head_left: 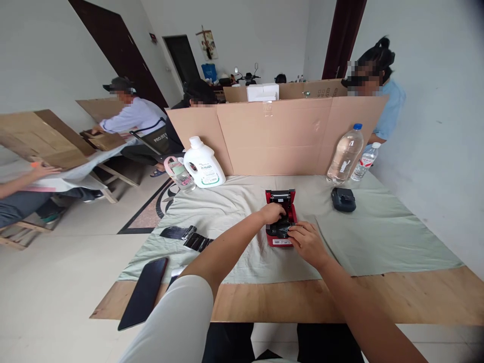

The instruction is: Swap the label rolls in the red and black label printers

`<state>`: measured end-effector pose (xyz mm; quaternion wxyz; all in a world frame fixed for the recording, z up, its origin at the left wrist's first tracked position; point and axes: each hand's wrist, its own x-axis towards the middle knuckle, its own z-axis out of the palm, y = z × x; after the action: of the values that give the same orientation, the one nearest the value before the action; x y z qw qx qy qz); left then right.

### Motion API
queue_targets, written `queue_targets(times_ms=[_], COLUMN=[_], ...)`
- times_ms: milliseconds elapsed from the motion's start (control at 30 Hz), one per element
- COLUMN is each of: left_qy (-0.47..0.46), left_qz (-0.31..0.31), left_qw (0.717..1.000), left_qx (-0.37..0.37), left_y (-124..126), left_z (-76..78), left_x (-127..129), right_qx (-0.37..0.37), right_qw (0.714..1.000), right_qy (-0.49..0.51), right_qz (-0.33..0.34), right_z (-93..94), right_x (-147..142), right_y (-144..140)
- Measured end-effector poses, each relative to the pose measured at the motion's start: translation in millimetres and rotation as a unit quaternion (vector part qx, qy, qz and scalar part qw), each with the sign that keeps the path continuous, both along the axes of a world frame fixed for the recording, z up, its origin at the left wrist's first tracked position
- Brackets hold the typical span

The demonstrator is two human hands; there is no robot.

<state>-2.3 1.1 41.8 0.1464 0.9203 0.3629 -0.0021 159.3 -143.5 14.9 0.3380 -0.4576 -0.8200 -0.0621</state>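
A small red and black label printer [281,241] stands in front of me with its lid raised at the back. My left hand [273,214] reaches into its opening from the left. Its fingers are curled inside, and what they grip is hidden. At the printer's front right, my right hand [307,242] pinches shiny black film [281,231] that lies across the front of the opening. To the left, on the cloth, lie crumpled strips of similar black film [197,242].
A dark phone [143,292] lies at the table's front left edge. Behind stand a cup [181,175], a white jug [206,164], two clear bottles [346,154] and a cardboard screen [272,138]. A black case [344,199] sits at right. Other people work beyond.
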Motion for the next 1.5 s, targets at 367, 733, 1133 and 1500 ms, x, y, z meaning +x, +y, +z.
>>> queue_targets(times_ms=[367, 733, 1133, 1500], left_qy=[0.067, -0.102, -0.231, -0.213], left_qz=[0.049, 0.059, 0.074, 0.008], left_qw=[0.996, 0.99, 0.965, 0.972], left_qx=[0.033, 0.083, 0.104, 0.101], left_y=[-10, -29, -26, -72], left_z=[8.2, 64.0, 30.3, 4.9], left_x=[14, -17, -35, -49], right_qx=[0.011, 0.008, 0.02, 0.002], right_qw=[1.0, 1.0, 1.0, 1.0], right_qy=[0.006, 0.007, 0.009, -0.005], right_qz=[0.016, 0.022, 0.022, -0.014], right_z=[1.1, 0.8, -2.6, -3.0], right_x=[-5, -5, -4, -6], right_y=[-1, -3, -3, -5])
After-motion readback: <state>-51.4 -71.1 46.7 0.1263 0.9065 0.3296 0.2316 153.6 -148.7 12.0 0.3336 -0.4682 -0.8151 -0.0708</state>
